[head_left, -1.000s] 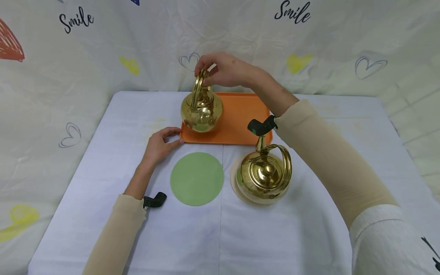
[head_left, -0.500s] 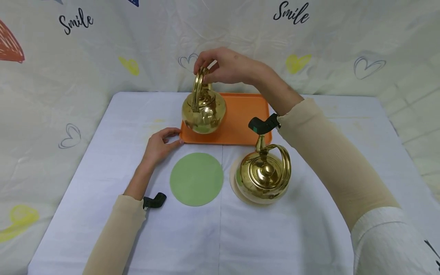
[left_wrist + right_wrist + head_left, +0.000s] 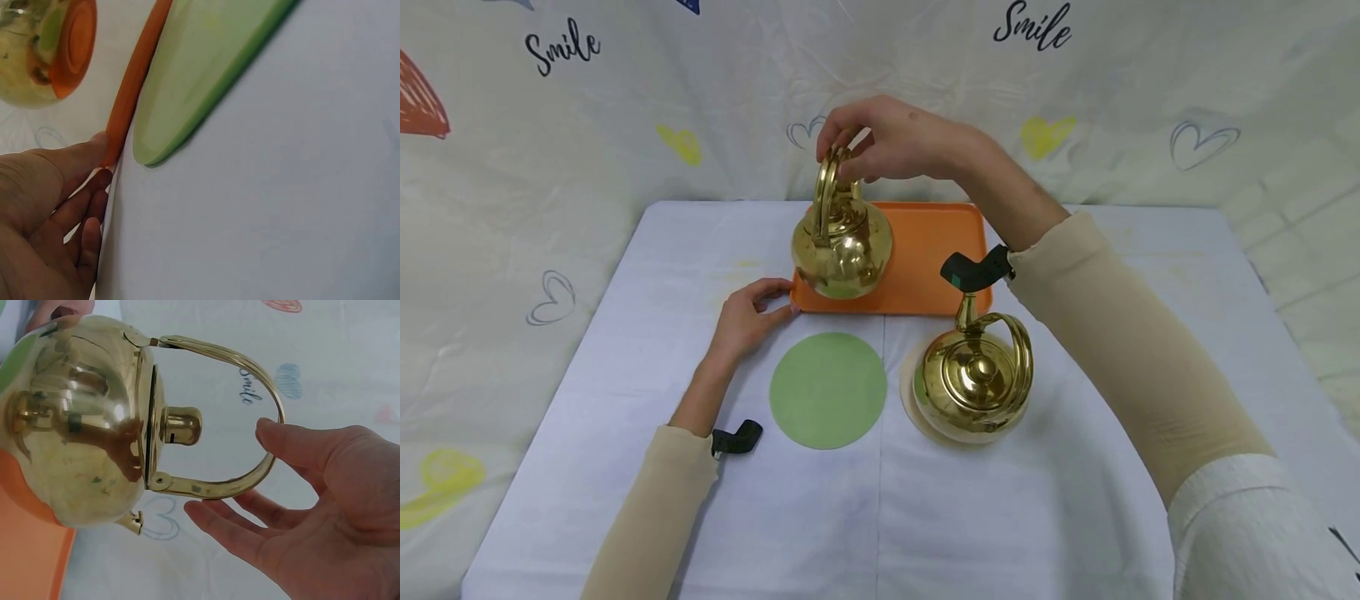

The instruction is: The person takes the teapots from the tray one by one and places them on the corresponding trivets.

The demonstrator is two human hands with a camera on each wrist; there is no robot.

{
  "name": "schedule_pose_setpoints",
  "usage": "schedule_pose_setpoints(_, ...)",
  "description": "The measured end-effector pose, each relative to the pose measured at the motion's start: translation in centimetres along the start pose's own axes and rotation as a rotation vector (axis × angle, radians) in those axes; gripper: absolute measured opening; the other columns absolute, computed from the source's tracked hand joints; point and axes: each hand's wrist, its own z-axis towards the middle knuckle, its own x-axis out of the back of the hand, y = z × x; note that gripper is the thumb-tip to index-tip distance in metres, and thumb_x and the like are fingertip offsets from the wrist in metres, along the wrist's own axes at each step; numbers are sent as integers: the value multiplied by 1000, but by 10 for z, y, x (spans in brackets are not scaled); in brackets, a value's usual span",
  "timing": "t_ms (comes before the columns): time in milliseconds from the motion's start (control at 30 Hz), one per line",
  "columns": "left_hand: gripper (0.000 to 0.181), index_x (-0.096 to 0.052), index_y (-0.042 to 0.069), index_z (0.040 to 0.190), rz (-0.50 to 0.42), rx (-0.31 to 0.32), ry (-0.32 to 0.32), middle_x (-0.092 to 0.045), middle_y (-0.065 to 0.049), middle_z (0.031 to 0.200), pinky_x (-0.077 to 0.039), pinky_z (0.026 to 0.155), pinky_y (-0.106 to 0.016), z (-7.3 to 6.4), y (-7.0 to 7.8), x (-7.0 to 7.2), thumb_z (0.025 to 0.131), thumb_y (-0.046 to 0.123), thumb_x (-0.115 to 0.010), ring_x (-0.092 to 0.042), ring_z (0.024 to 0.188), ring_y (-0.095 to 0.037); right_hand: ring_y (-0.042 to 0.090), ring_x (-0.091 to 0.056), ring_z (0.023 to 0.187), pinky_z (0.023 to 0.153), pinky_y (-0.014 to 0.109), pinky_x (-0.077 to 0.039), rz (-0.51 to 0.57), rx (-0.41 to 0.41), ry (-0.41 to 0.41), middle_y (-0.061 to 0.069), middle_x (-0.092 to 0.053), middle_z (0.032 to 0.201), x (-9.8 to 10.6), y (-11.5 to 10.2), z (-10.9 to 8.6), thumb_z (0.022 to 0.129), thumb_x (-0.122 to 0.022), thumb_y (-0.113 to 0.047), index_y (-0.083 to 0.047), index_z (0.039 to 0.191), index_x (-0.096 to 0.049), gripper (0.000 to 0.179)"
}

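Observation:
My right hand [image 3: 887, 137] holds a gold kettle [image 3: 842, 254] by its arched handle. In the right wrist view, the thumb and fingers meet the handle [image 3: 275, 400]. The kettle hangs over the left part of an orange tray [image 3: 936, 250], its underside showing in the left wrist view. My left hand [image 3: 747, 321] is at the tray's near left corner, thumb and fingertips pinching it. In front of the tray lies a flat green disc [image 3: 827, 390]. A second gold kettle [image 3: 973, 383] stands to the right on a cream disc [image 3: 917, 421].
A white cloth [image 3: 790, 525] covers the table. Behind it hangs a pale printed backdrop [image 3: 760, 75] with hearts and lettering. The right forearm [image 3: 1120, 350] reaches across above the table's right side, near the second kettle's spout.
My right hand has risen slightly, and the held kettle appears a little higher and larger. The left hand, tray, green disc and second kettle have stayed in place.

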Motion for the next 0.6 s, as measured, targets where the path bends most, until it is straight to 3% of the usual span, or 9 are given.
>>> schedule_pose_setpoints(133, 43, -67, 12, 136, 3, -2, -2, -68, -11, 140, -49, 112, -48, 0, 0, 0, 96, 24, -76, -60, 135, -28, 17, -64, 113, 93, 32, -58, 9, -10, -24, -2, -63, 123, 2, -5, -2, 103, -62, -14, -15, 121, -65, 18)
schedule_pose_setpoints(400, 43, -67, 10, 136, -11, -9, -5, -68, -12, 141, -49, 113, -50, -1, 1, 1, 96, 23, -77, -60, 136, -30, 16, -63, 125, 103, 31, -58, 12, 43, -68, -2, -62, 122, 1, -7, -6, 102, -61, -8, -12, 118, -67, 17)
schedule_pose_setpoints(600, 43, -67, 10, 136, -14, -6, -7, -68, -12, 141, -49, 113, -49, -1, 1, 1, 96, 24, -77, -60, 136, -30, 14, -67, 121, 100, 31, -59, 33, 31, -92, -2, -64, 122, 2, -11, -10, 101, -63, -6, -10, 118, -69, 19)
